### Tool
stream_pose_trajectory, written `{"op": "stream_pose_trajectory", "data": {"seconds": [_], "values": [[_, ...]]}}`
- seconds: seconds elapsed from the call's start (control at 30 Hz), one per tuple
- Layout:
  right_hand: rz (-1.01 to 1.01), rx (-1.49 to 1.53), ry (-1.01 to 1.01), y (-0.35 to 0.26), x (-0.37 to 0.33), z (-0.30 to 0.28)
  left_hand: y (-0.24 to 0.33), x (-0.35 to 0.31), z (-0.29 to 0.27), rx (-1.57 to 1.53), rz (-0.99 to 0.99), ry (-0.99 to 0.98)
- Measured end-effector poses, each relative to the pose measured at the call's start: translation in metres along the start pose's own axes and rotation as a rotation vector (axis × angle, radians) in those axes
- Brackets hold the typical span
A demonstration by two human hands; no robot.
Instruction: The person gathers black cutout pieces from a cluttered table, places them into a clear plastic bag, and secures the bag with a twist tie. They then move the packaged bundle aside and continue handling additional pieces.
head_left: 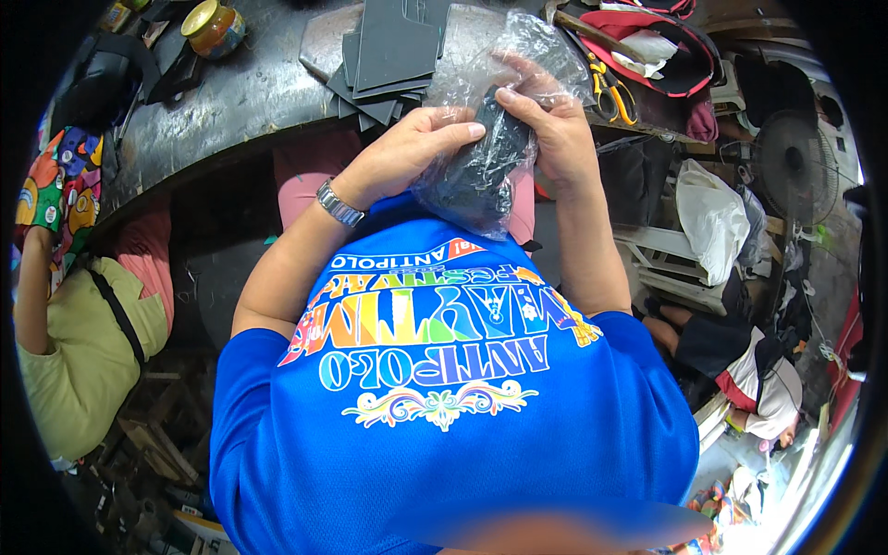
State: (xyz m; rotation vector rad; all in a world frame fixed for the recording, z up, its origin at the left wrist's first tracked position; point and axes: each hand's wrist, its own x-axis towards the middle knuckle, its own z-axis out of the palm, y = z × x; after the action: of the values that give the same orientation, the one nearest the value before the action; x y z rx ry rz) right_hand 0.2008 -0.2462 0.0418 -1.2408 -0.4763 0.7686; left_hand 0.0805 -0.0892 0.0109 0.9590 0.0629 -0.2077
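A clear, crinkled plastic bag (541, 51) with dark pieces (476, 176) inside is held up in front of my chest, at the near edge of the table. My left hand (412, 148), with a metal watch on its wrist, pinches the bag's left side between thumb and fingers. On the other side my right hand (564, 134) grips it, thumb pressed on the dark contents and some fingers behind the film. What exactly the dark pieces are cannot be made out. Just beyond my left hand, a loose stack of dark flat sheets (398, 46) lies on the table.
Yellow-and-black-handled scissors (615, 97) and a red-rimmed black item (661, 51) lie to the right on the dark table (250, 102). A jar (213, 32) stands far left. One person (79, 361) sits at left, another (754, 384) at right, near a fan (795, 171).
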Motion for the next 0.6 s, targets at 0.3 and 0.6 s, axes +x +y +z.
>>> {"op": "stream_pose_trajectory", "data": {"seconds": [0.3, 0.6], "values": [[-0.261, -0.178, -0.023, -0.001, 0.003, 0.008, 0.016, 0.002, 0.018, 0.306, 0.245, 0.145], [-0.340, -0.432, -0.252, -0.017, 0.002, 0.015, 0.025, 0.015, 0.015, 0.515, 0.338, -0.104]]}}
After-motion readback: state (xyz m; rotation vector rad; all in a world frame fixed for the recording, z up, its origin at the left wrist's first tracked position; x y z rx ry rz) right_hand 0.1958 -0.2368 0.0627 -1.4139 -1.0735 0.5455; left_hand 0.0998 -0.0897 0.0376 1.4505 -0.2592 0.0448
